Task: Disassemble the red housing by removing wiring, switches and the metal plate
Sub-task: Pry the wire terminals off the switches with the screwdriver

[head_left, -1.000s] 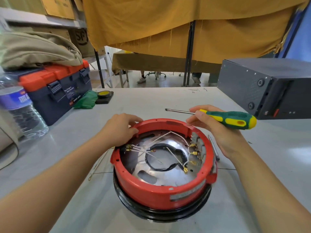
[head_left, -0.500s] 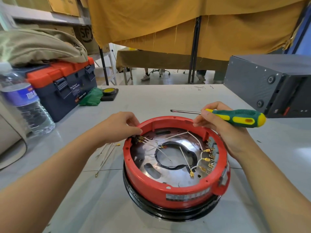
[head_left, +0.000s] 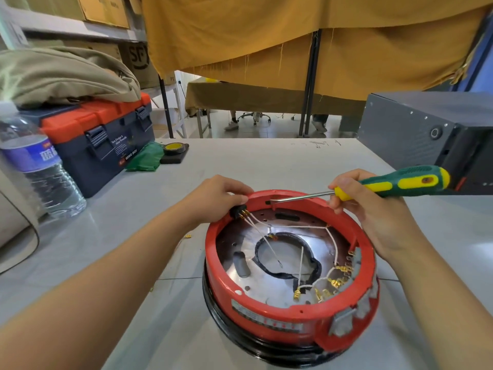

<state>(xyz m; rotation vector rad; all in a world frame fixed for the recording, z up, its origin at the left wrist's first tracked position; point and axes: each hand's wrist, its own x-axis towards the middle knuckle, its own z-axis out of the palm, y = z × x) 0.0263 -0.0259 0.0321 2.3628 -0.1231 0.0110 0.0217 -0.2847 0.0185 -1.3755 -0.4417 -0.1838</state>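
Glossy red housing (head_left: 289, 313), round, sits on a black ring on the grey table (head_left: 253, 161).
Inside it lie a shiny metal plate (head_left: 277, 279), white wiring (head_left: 301, 227) and brass terminals. Your left hand (head_left: 213, 201) curls over the far-left rim, fingers pinching a black connector (head_left: 238, 210). Your right hand (head_left: 373, 209) grips the green-yellow screwdriver (head_left: 394, 182), shaft level, tip against the far inner wall.

Workshop or repair bench: grey worktable (head_left: 266, 161) with orange-lidded toolbox (head_left: 106, 134) far left, tape roll (head_left: 174, 148) beside it, dark equipment case (head_left: 426, 129) far right, stacked cardboard boxes (head_left: 106, 6) and mustard cloth partition (head_left: 293, 36) behind
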